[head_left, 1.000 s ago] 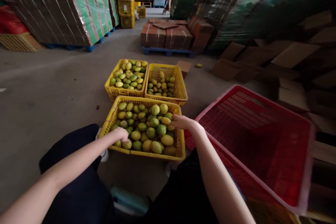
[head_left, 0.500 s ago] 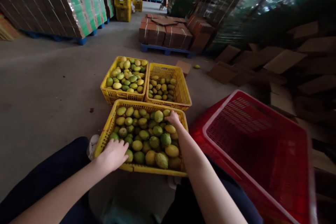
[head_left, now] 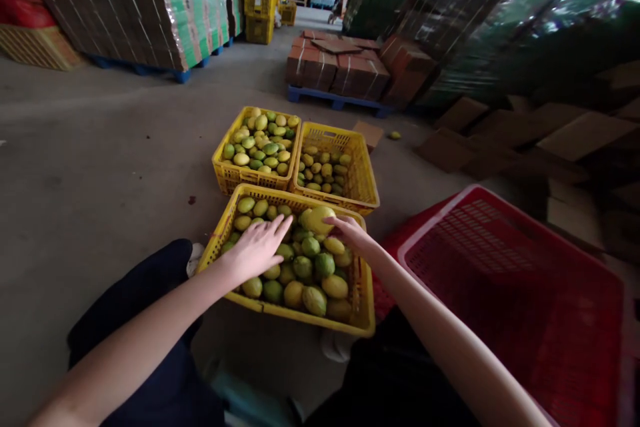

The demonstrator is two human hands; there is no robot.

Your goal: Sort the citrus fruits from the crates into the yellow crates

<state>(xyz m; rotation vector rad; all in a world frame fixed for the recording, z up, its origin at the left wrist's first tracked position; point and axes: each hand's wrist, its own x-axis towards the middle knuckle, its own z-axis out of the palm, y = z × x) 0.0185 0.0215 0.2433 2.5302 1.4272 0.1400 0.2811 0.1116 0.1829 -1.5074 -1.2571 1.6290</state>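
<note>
Between my knees stands a yellow plastic crate [head_left: 367,307] filled with green and yellow lemons [head_left: 314,300]. My right hand [head_left: 347,230] is closed around a large yellow lemon [head_left: 319,220], lifted over the crate's far right part. Fingers spread, my left hand [head_left: 260,247] hovers over or rests on the fruit at the crate's left middle; whether it touches any is hard to tell. It holds nothing visible, and it hides some of the lemons below.
Behind are two more yellow crates, one heaped with lemons [head_left: 257,143], the other partly filled [head_left: 367,180]. A red crate [head_left: 480,267] stands at my right. Flattened cardboard [head_left: 585,133] lies beyond it. Further back are boxes on a blue pallet [head_left: 335,70] and a wrapped stack [head_left: 195,7].
My right hand has picked up a lemon and raised it slightly. My left hand has moved right and farther forward over the fruit. The view has shifted a little left.
</note>
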